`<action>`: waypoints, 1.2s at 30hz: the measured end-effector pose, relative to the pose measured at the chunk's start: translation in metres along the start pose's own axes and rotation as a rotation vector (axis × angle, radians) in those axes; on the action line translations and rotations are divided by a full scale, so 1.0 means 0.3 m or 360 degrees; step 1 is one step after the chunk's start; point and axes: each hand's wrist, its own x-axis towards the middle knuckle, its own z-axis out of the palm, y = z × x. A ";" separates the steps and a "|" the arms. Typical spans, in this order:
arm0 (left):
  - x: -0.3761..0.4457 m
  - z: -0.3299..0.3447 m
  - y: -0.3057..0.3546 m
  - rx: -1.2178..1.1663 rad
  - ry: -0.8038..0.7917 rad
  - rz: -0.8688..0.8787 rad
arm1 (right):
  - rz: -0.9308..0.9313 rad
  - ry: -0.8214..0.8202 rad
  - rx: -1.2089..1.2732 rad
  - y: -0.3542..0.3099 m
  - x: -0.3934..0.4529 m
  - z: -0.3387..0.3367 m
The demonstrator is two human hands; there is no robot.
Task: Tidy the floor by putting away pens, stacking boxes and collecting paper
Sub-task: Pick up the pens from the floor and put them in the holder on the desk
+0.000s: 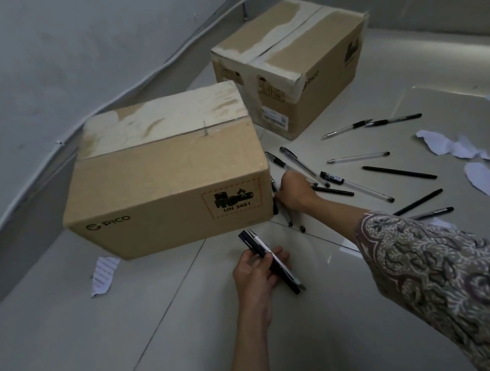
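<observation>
Head view: pen collection is under way and, by judgement, at an early stage. The left hand (258, 274) grips a small bundle of pens (269, 259), apparently two or three, its fingers (276, 255) curled round them. The right hand (294, 192) reaches to the floor (134, 345) beside the near box (165, 171), its fingers closed on pens there; their number cannot be told. About twelve loose pens (399, 172) lie scattered on the floor to the right. Two boxes are present; the far box (292, 60) stands apart from the near one, so stacking is not yet done. Roughly nine paper scraps (447, 144) lie uncollected, one of them a lined scrap (104, 274) left of the near box.
</observation>
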 end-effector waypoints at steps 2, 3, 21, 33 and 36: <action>0.001 -0.006 -0.003 0.0007 0.0008 -0.0006 | 0.0034 -0.0020 0.0001 -0.008 0.004 -0.007; 0.000 -0.007 -0.004 0.0005 0.0011 -0.0010 | 0.0037 -0.0029 0.0006 -0.010 0.006 -0.008; -0.014 0.213 -0.008 0.0167 -0.0239 -0.0109 | -0.0132 -0.0364 0.0438 0.129 -0.102 -0.290; -0.059 0.560 0.161 0.0750 -0.0502 -0.0061 | -0.0131 0.0073 0.0774 0.255 -0.258 -0.694; -0.177 0.690 0.294 0.0860 -0.0576 -0.0038 | -0.0104 0.0275 0.0919 0.202 -0.352 -0.922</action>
